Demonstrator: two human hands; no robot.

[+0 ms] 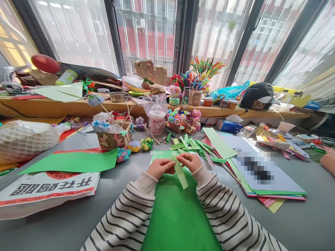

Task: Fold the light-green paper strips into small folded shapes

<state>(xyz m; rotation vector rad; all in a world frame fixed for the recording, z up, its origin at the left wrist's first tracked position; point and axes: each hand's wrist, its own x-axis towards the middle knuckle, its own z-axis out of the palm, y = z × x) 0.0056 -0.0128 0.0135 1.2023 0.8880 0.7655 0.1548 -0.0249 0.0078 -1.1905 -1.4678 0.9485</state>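
Between my two hands is a pale green paper strip, its lower end hanging down to the right. My left hand pinches its upper end. The thumb and fingers of my right hand are closed on the same end from the other side. Beneath my wrists lies a bright green sheet. Just beyond my hands is a pile of cut green paper strips. Whether the held strip is folded at the fingertips I cannot make out.
A cardboard basket with paper flowers stands left of a lidded cup. Stacked coloured paper lies right; a green sheet rests on a printed bag at left. Another person's hand shows at the right edge.
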